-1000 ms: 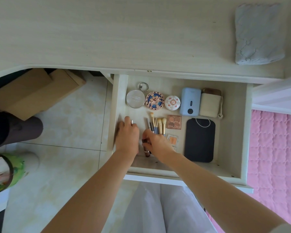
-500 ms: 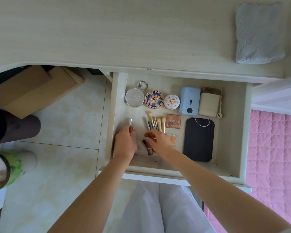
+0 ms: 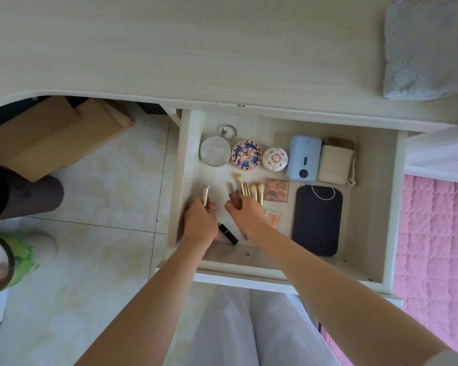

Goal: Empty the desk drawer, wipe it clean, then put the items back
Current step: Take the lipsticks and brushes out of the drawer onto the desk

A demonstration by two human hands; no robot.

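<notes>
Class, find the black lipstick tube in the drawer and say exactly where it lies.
In the head view, the black lipstick tube lies on the drawer floor near the front left corner, between the left hand and right hand.

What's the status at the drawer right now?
Left hand grips a pale tube. Right hand grips a brown tube. Drawer open, mostly full. Black lipstick between hands.

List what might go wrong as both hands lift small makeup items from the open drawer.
1. The left hand grips a slim pale tube near one end; it might slip.
2. The right hand, lifting the brown tube, may scatter the brushes beside it.
3. The black lipstick below the wrists could get knocked.
</notes>
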